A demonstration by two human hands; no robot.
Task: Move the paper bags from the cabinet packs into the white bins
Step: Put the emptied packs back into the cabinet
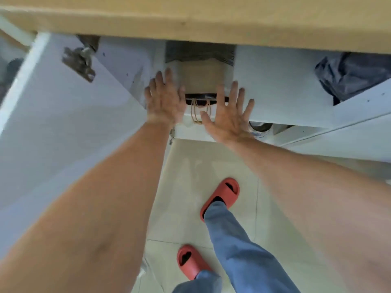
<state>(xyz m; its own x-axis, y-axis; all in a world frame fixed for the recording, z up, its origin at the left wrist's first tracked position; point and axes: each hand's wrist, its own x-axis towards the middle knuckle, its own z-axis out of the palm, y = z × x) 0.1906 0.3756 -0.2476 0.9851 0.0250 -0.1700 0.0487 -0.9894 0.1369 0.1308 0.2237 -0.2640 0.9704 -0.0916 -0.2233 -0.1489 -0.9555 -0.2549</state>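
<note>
A pack of brown paper bags (202,78) lies in the open cabinet under the wooden countertop, wrapped in pale plastic, with tan cord handles (198,112) hanging over the shelf's front edge. My left hand (165,98) rests flat against the pack's left side, fingers spread. My right hand (229,115) is flat against its right side, fingers also spread. Neither hand is closed around anything. A darker striped bundle (200,52) sits behind the pack. No white bin is in view.
The white cabinet door (53,115) with a metal hinge (79,62) stands open on the left. A grey plastic bag (353,75) fills the compartment at right. The wooden countertop (211,20) overhangs above. Below are a pale tiled floor and my feet in red slippers (221,197).
</note>
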